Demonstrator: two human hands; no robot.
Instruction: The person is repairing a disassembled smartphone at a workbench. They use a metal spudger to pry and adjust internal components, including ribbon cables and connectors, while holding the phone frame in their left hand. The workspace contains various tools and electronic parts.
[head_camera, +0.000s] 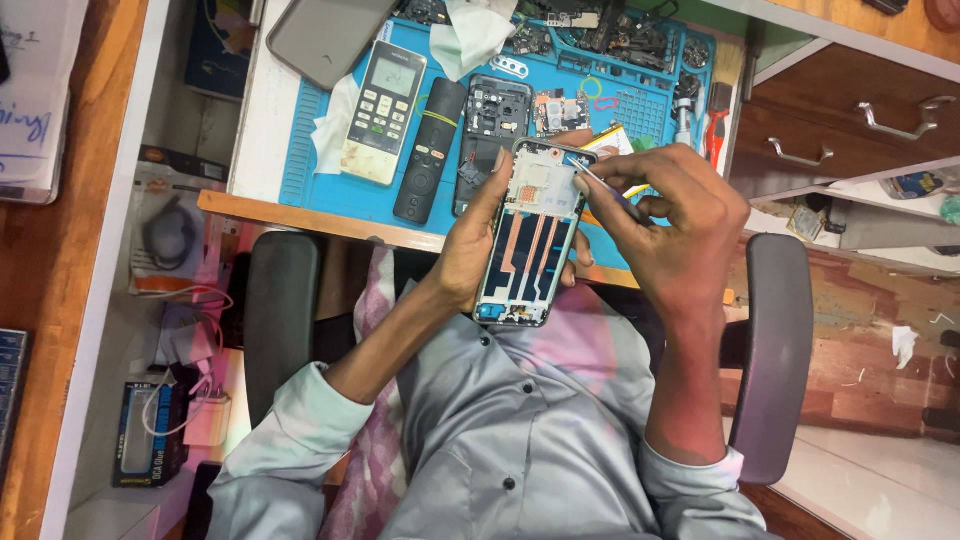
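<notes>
My left hand (468, 245) grips an opened phone frame (530, 250) by its left side and holds it upright over my chest. Copper strips and a bare metal midframe show inside the frame. My right hand (672, 222) pinches thin metal tweezers (598, 184), whose tip touches the frame's upper right corner. Both hands are just in front of the desk's wooden edge.
A blue work mat (320, 185) on the desk carries a white remote (383, 110), a black remote (430, 150), a dark opened phone body (492, 130), white tissue (470, 35) and small parts. Wooden drawers (850, 130) stand to the right. Dark chair armrests (280, 320) flank me.
</notes>
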